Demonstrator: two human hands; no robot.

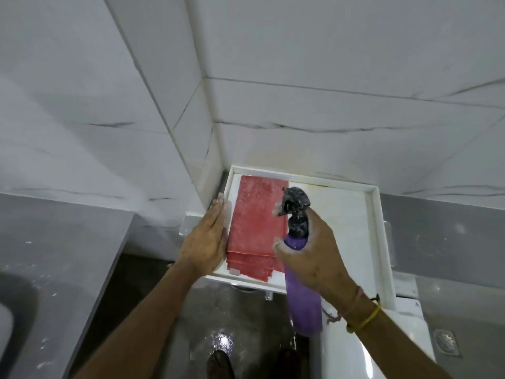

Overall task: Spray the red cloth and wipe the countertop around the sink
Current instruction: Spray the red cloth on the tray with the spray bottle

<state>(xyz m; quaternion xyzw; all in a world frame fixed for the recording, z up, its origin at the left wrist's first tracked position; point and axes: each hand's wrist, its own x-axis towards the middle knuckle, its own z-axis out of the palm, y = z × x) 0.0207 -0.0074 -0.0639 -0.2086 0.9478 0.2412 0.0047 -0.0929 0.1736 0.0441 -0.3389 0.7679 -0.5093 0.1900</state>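
Note:
A folded red cloth (255,228) lies on the left half of a white rimmed tray shelf (352,214) fixed in the wall corner. My right hand (317,255) grips a purple spray bottle (302,296) by its neck, and its dark trigger head (296,206) hangs just over the cloth's right edge. My left hand (206,239) lies flat on the tray's left rim, fingers together, touching the cloth's left edge. At the far left are the grey countertop (68,255) and part of the dark sink (16,310).
White marble-look tiled walls meet in a corner behind the tray. Below it is wet, shiny floor with my feet (221,365). A white fixture (369,359) stands at lower right, with a metal floor drain (446,341) beside it.

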